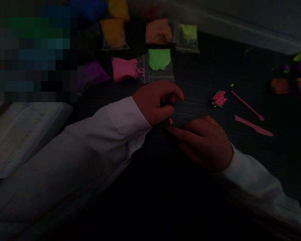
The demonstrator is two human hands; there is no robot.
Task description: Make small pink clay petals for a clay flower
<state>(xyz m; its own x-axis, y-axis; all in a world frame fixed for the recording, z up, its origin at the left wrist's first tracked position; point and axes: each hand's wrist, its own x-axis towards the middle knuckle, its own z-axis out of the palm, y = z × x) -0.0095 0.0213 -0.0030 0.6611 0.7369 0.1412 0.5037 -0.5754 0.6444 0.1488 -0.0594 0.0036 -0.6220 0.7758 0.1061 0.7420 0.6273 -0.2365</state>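
A small pink lump of clay (170, 121) is just below my left thumb and above my right index fingertip. Whether either hand touches it, I cannot tell. My left hand (158, 102) is over the dark table, thumb and index finger apart and the other fingers partly curled, with nothing visible between them. My right hand (207, 142) reaches in from the lower right, its index finger stretched toward the lump and its lower fingers in shadow. Right of the hands lie a pink clay flower (219, 99) with green leaves, a thin pink modelling stick (247, 105) and a pink plastic knife (253, 126).
Bags of pink (124, 69), green (159, 59), orange (113, 32), peach (159, 31) and yellow-green clay (189, 33) line the back. A brown lump (279, 86) sits far right by colourful pieces. A pale package (17, 137) lies left; the upper left is pixelated.
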